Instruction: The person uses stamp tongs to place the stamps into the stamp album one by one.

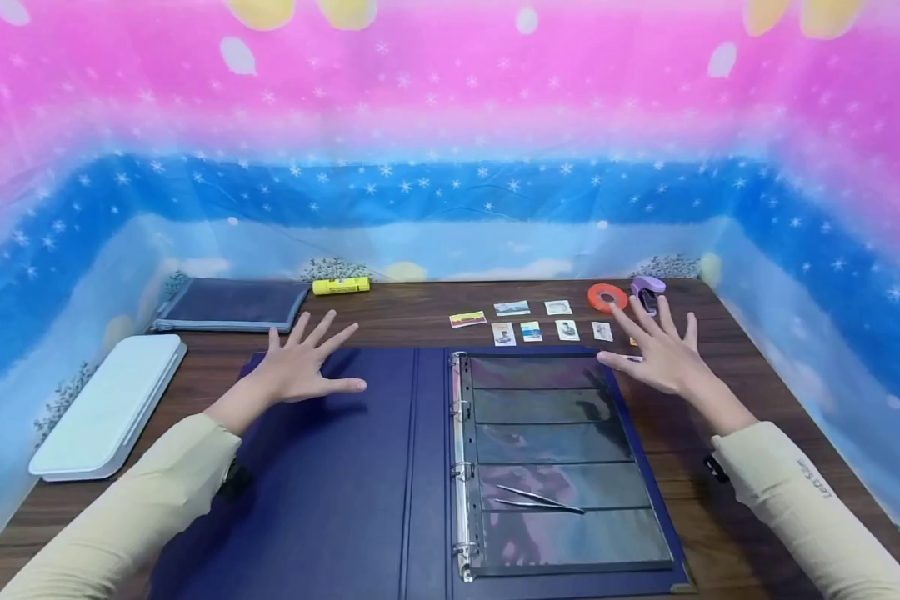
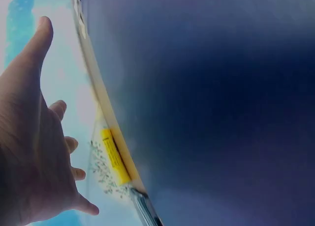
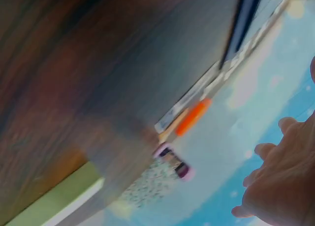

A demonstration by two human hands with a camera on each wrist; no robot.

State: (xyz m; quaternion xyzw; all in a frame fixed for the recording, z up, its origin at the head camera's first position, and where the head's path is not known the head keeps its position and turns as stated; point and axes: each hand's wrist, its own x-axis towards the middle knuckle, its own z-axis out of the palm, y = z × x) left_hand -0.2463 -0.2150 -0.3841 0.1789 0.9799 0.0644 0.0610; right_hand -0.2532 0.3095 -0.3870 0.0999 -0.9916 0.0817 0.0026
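Navy binder (image 1: 345, 467) lies open on the surface (image 1: 401, 321), tweezers (image 1: 558, 505) on its pocket page (image 1: 562, 442), stamp-like papers (image 1: 531, 332) beyond. Left hand (image 1: 297, 369) and right hand (image 1: 666, 358) empty, fingers spread apart. Step judged preparatory; next move likely calls for pinching the tweezers.

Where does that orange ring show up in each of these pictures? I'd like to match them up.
Head: the orange ring is right of centre, about mid-height, beside the purple gadget.
Left wrist: not in this picture.
Right wrist: the orange ring looks like a slanted bar, slightly right of centre, above the purple gadget.
Shared landmark: the patterned backdrop, partly visible in all three.
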